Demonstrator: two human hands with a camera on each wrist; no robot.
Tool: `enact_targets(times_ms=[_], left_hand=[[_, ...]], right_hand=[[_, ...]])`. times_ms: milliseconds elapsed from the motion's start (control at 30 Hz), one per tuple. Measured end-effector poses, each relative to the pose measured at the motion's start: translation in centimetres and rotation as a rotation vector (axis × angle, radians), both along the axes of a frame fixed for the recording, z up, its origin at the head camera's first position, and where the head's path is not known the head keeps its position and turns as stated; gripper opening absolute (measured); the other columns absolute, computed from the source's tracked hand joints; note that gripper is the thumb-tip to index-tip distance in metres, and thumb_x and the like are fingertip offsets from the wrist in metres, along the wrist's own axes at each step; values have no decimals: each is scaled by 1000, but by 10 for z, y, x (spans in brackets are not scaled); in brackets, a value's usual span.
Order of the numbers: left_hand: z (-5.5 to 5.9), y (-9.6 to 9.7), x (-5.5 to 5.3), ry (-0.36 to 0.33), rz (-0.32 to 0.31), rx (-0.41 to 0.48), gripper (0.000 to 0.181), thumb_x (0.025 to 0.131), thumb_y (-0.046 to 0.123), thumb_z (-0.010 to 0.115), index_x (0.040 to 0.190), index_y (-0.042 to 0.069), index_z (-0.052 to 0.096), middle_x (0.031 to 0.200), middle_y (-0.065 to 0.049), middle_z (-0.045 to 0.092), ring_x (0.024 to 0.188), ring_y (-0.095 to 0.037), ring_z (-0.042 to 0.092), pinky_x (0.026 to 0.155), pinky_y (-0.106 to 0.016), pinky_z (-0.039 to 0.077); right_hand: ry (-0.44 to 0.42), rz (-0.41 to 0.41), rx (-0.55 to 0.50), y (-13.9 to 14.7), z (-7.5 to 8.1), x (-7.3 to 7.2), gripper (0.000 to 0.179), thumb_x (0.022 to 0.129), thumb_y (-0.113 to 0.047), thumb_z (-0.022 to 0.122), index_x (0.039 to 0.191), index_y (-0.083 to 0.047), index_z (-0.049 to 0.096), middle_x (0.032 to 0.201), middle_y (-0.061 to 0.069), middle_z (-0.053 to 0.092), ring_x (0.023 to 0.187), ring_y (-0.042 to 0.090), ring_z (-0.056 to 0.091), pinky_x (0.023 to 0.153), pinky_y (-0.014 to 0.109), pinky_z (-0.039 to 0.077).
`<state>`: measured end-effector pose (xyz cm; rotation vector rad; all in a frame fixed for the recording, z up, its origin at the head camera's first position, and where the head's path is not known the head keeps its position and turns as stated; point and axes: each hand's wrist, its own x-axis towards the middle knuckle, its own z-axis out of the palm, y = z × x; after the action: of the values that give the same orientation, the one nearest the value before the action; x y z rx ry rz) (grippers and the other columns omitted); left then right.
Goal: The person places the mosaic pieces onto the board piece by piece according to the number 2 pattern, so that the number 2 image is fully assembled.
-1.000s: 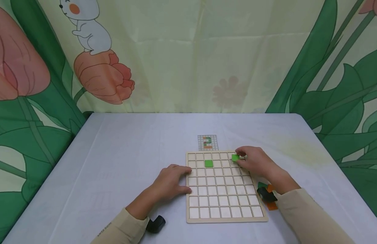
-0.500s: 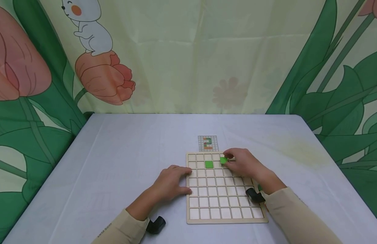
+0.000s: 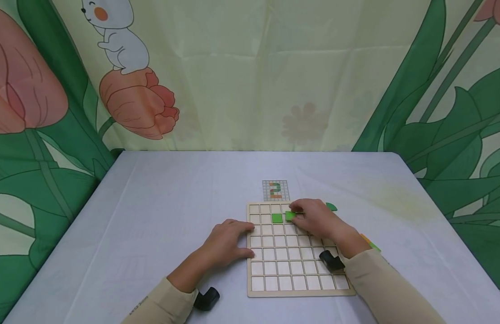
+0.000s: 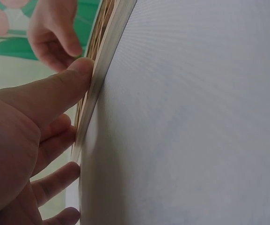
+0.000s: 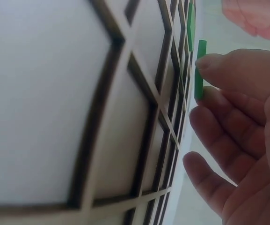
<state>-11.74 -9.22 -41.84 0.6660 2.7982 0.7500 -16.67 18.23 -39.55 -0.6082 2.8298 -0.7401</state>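
A wooden grid board with square cells lies flat on the table. One green square tile sits in a cell of the second row from the top. With thumb and fingers my right hand pinches another green square tile just right of it. The right wrist view shows this held green tile edge-on, apart from the grid. My left hand touches the board's left edge, thumb and fingers spread. In the left wrist view, its thumb rests against the wooden rim.
A small grid card with a coloured pattern lies beyond the board's far edge. A dark green rounded piece shows past my right hand. Orange and green pieces are partly hidden by my right forearm.
My right hand has carried the green tile leftward across the board's upper part, close to the tile in the cell. My left hand has stayed at the left edge.
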Motion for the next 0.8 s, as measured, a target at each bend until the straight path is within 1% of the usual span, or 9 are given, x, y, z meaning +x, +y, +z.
enact_targets(times_ms=[200,533,633,800], left_hand=[[0,0,-1,11,-6,2,62,80,34,85,134,13,63,132,0,63,125,-24,51,102,-48,41],[1,-1,-1,11,-3,-6,63,80,34,86,134,13,63,132,0,63,125,-25,52,102,-48,41],[0,0,-1,10,-2,-6,63,79,34,86,134,13,63,132,0,63,125,-25,52,102,-48,41],[-1,0,0,6,0,-6,64,79,34,86,135,13,63,133,-1,63,126,-25,52,103,-49,41]], right_hand=[[3,15,22,-3,0,0,32,94,-14,68,122,0,66,117,12,68,113,32,62,96,49,49],[-12,-7,52,-8,-3,-1,30,95,-13,67,122,-1,67,118,11,68,115,32,61,98,49,47],[-28,-16,53,-10,-3,-1,31,94,-14,67,123,-2,67,119,10,68,115,31,61,99,49,47],[-50,-7,50,-9,-3,0,33,92,-13,67,124,-2,67,121,9,67,116,30,60,100,49,46]])
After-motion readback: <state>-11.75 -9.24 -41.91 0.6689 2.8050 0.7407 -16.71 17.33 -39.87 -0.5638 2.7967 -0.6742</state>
